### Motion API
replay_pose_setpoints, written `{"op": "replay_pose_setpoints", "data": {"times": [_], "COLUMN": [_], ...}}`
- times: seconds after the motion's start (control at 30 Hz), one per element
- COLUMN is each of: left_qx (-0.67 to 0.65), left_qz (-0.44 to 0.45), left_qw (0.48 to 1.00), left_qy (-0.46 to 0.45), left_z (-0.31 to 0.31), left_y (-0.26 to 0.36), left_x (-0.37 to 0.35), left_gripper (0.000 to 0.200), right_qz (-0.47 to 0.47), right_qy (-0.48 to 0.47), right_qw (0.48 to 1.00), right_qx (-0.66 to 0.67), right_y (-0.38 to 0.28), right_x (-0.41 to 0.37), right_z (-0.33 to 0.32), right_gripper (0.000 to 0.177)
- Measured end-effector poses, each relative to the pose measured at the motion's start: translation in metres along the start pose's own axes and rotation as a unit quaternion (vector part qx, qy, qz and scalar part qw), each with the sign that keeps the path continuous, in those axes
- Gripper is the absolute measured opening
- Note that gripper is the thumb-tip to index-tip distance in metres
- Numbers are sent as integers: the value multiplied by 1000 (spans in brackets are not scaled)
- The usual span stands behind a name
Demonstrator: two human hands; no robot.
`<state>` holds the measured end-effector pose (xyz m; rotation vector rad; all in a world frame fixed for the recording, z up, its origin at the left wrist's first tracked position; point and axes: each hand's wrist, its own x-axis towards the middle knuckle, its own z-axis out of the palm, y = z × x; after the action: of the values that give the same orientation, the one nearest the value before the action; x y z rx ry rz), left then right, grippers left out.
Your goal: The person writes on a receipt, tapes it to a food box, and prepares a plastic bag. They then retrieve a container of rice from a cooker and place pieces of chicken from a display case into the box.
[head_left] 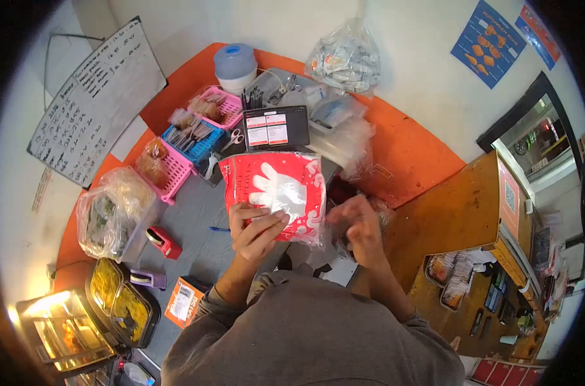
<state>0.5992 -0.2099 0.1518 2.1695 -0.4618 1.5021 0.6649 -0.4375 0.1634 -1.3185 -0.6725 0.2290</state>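
Observation:
My left hand (257,230) grips a red plastic packet of disposable gloves (305,180) from below, its fingers lying across the front. A white glove is pictured on the packet, and its clear wrapping catches the light. Just to the right of the packet is my right hand (364,235), with its fingers curled and slightly blurred. Something see-through, perhaps clear plastic, shows by its fingertips, but I cannot make out what it is. Beyond the packet, a dark tablet (296,127) with order panels on its screen stands upright on the table.
Pink basket (167,177), blue basket (196,141), scissors (233,138) and clear plastic bags (347,138) surround the tablet. At left are a red stapler (164,242), purple tape dispenser (148,279) and food trays (130,315). A wooden counter (427,222) stands at right.

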Motion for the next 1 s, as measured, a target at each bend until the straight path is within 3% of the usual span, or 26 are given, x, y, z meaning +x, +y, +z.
{"op": "replay_pose_setpoints", "data": {"times": [0.03, 0.1, 0.17, 0.23, 0.27, 0.37, 0.5, 0.6, 0.63, 0.7, 0.73, 0.77, 0.8, 0.83, 0.87, 0.9, 0.93, 1.0], "left_qx": [-6, -47, -52, -65, -64, -91, -101, -254, -253, -279, -307, -302, -349, -395, -384, -381, -396, -420], "left_qz": [1, 5, 21, 72, 85, 80, 78, -91, -92, -392, -497, -499, -511, -521, -508, -509, -501, -485], "left_qw": [1000, 999, 998, 995, 994, 992, 991, 962, 962, 874, 805, 805, 779, 749, 757, 758, 754, 743], "left_qy": [-1, -1, 3, -33, -37, -43, -51, -42, -44, -73, -107, -105, -106, -107, -146, -144, -155, -190], "left_z": [3, 13, 23, 26, 28, 36, 35, 49, 51, 49, 47, 45, 45, 44, 41, 39, 36, 31], "left_y": [-2, -6, -10, -12, -13, -18, -19, -13, -7, 3, 3, 5, 7, 8, 8, 12, 19, 26], "left_x": [-1, -4, -7, -6, -7, -15, -19, -24, -24, -25, -23, -19, -14, -12, -12, -8, 0, 3], "left_gripper": [14, 16, 16, 16, 17, 20, 22, 21, 21, 14, 13, 13, 13, 14, 15, 15, 15, 15], "right_qz": [0, 126, 91, 70, 99, 63, 52, 75, 103, 136, 49, -40, -126, -125, -185, -238, -285, -256], "right_qy": [6, 47, 66, 170, 205, 224, 237, 257, 245, 232, 272, 309, 288, 283, 158, 26, -12, -3], "right_qw": [1000, 979, 984, 982, 974, 972, 970, 964, 963, 958, 957, 947, 948, 949, 942, 886, 841, 831], "right_qx": [-2, 155, 141, 33, 14, -32, 29, -6, 46, 102, 91, 80, -56, -52, -230, -396, -460, -494], "right_y": [4, 5, 0, -3, -2, -3, -2, -10, -13, -15, -17, -19, -19, -24, -32, -42, -44, -40], "right_x": [2, 11, 27, 41, 45, 48, 45, 44, 40, 37, 38, 39, 36, 31, 24, 22, 24, 25], "right_z": [1, 17, 23, 20, 14, 0, -4, -3, -9, -13, -12, -11, -10, -8, -5, -1, 6, 13], "right_gripper": [70, 71, 67, 52, 29, 17, 19, 17, 16, 14, 12, 10, 9, 9, 14, 19, 32, 34]}}
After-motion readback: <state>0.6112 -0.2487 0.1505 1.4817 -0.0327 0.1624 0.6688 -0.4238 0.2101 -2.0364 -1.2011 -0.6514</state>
